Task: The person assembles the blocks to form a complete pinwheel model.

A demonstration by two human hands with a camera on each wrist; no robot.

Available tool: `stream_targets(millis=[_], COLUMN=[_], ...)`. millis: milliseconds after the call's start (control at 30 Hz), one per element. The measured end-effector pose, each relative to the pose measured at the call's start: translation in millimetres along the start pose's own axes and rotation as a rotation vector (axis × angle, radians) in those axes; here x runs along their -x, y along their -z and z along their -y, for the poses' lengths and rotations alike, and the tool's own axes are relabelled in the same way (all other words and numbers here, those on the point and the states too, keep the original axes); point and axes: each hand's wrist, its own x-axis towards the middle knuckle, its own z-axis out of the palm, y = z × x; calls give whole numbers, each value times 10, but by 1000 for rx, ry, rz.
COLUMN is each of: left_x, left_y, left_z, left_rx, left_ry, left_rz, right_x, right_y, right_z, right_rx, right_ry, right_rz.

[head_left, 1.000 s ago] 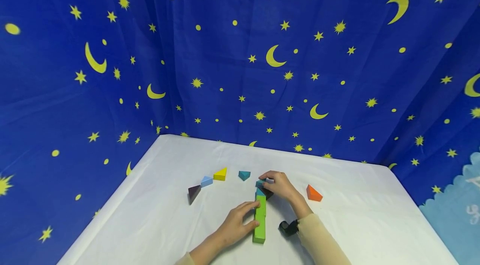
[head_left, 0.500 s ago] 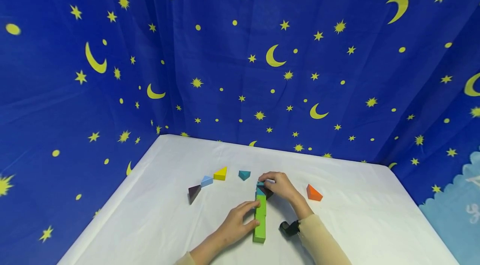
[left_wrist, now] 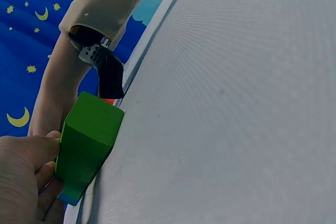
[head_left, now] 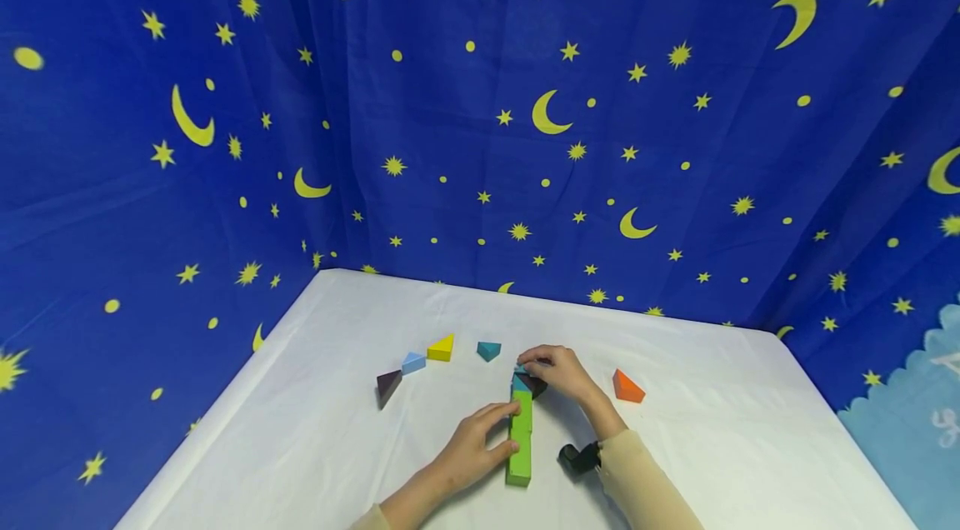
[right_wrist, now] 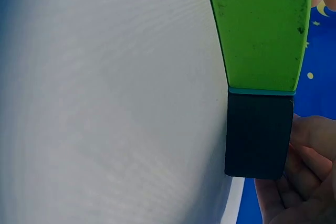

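Green blocks (head_left: 520, 440): two, end to end on the white worktop (head_left: 720, 438); their long axis runs away from the person, near to far, almost straight.
Change since a second ago: we see less of the small teal piece (head_left: 520, 368) now, and it has shifted slightly at the right fingertips; the green blocks and the left hand (head_left: 474, 442) look unmoved to us.
Left grip: loosely spread, fingertips and thumb touching the left side of the green blocks without wrapping round them.
Right grip: the right hand (head_left: 558, 372) is nearly closed, fingertips pinching the small teal piece just past the far end of the row.
Far end of the row: we find a teal triangle (head_left: 519, 384) against the green, with a dark block (head_left: 532, 385) at its right, below the right hand.
Small teal piece, direction: mostly covered by fingers, so we cannot tell which way it points.
Around the row: yellow wedge (head_left: 441, 348), light blue triangle (head_left: 413, 362) and dark wedge (head_left: 388, 387) lie to the left; orange wedge (head_left: 628, 387) lies to the right.
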Motion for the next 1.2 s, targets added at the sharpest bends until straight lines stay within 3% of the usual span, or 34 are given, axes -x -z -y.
stream_targets(millis=[300, 433, 667, 900, 1200], left_x=[3, 5, 7, 1, -8], left_y=[-12, -26, -21, 2, -11], left_z=[5, -5, -6, 8, -19], left_rx=[-12, -1, 8, 18, 2], left_ry=[-4, 26, 29, 43, 64], left_rz=[-5, 10, 2, 5, 9], right_x=[35, 96, 329, 693, 1012], right_y=[30, 157, 619, 944, 925], right_z=[38, 106, 115, -150, -436], right_rx=[-2, -78, -216, -179, -15], right_ry=[-5, -53, -147, -319, -387], right_rz=[-7, -82, -261, -379, -425])
